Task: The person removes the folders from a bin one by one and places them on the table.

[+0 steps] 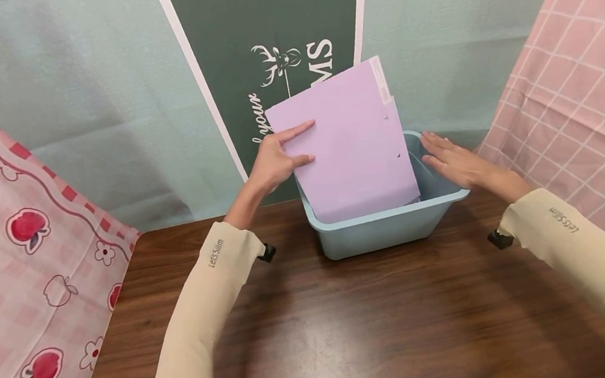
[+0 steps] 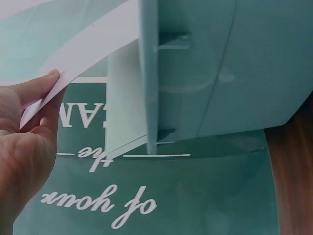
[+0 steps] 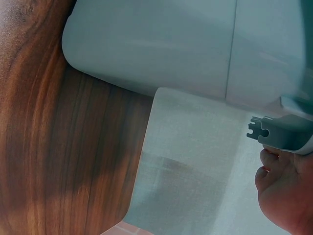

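head view: left hand [image 1: 274, 163] pinches, thumb against fingers, a lilac folder [image 1: 353, 148] leaning in a blue bin [image 1: 382, 233] on the desk [image 1: 347, 329]; right hand [image 1: 459, 166], fingers straight, is at its rim. probably loading or unloading; next likely needs the bin steadied.

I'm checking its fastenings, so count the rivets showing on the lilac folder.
2: upper rivet and lower rivet, both near the right edge of the lilac folder. Others may be hidden inside the blue tub.

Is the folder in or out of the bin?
Partly in: the folder dips into the bin behind its front rim; the folder's top sticks out, the left hand pinching its edge.
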`<action>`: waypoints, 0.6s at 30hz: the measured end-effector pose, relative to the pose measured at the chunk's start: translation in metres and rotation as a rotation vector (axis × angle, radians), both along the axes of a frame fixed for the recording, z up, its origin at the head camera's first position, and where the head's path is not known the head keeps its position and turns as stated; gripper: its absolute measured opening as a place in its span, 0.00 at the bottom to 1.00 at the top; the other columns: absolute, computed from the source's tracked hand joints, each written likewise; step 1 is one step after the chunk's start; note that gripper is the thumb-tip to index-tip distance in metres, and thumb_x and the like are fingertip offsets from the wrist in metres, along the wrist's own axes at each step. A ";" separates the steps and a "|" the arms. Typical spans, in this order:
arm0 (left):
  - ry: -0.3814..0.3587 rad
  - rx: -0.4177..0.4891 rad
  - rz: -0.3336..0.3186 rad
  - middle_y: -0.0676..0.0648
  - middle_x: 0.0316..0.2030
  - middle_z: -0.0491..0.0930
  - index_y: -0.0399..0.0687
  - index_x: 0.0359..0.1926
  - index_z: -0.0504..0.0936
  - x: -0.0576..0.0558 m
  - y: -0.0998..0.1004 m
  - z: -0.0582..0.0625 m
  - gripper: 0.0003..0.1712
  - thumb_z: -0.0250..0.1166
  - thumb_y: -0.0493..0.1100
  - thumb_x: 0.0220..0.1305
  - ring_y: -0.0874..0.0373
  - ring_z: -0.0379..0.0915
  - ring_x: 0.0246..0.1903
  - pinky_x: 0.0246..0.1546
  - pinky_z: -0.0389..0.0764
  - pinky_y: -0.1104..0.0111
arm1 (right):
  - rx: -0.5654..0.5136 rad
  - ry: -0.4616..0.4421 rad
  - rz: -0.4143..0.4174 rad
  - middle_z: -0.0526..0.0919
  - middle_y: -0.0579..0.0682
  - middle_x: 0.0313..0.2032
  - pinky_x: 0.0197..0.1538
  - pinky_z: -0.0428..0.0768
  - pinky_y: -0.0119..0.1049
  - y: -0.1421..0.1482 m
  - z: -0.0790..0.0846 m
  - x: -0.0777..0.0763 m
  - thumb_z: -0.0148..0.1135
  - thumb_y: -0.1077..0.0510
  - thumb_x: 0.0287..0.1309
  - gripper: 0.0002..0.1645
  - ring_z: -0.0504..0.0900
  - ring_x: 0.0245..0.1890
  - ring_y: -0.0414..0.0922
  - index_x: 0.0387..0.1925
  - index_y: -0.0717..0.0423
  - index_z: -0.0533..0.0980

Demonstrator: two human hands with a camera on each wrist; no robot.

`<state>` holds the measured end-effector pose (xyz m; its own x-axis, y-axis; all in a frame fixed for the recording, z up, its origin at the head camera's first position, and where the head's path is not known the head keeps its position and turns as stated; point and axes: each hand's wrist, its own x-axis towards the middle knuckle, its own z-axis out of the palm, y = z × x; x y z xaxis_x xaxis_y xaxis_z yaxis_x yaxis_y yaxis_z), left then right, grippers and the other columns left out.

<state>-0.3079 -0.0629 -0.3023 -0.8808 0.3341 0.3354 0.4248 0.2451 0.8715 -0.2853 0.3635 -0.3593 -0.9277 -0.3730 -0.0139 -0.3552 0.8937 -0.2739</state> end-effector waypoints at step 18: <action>0.027 0.212 0.056 0.53 0.67 0.81 0.55 0.67 0.84 0.014 -0.026 0.026 0.40 0.77 0.24 0.54 0.61 0.77 0.65 0.64 0.80 0.64 | -0.014 -0.006 0.001 0.37 0.68 0.83 0.83 0.38 0.59 0.002 -0.003 0.000 0.32 0.43 0.87 0.43 0.35 0.84 0.64 0.83 0.69 0.38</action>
